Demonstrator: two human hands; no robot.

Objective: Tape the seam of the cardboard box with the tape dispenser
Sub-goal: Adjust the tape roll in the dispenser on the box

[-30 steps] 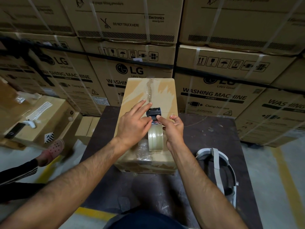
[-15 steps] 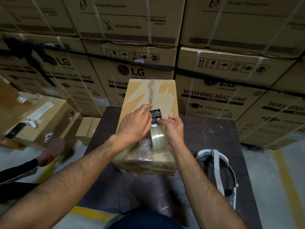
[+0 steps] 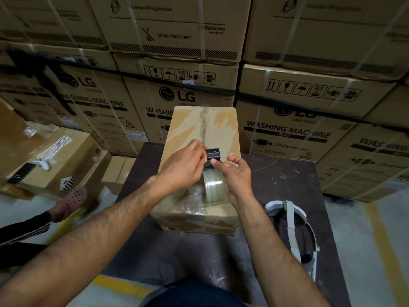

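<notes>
Stacked brown washing-machine cartons [image 3: 287, 129] bound with plastic straps fill the wall beyond both grips. Below them a dark, scuffed table [image 3: 287, 185] carries a long tan cardboard box [image 3: 219, 127], which lies lengthwise away from the person. The black-headed tape dispenser [image 3: 213, 154] with its clear roll stands on the box top, between the two grips and right at the near end of the centre seam [image 3: 203, 129]. The left grip [image 3: 183, 165] is curled onto the dispenser's black head, pinching it from the left. The right grip [image 3: 234, 173] holds it from the other side, thumb on the head and palm against the roll. Just under the left grip lies crumpled clear tape [image 3: 194, 200]. Right of the right grip, a white strapped headset [image 3: 292, 222] rests on the table. Far left of the left grip, a pink perforated clog [image 3: 73, 197] shows on the floor.
</notes>
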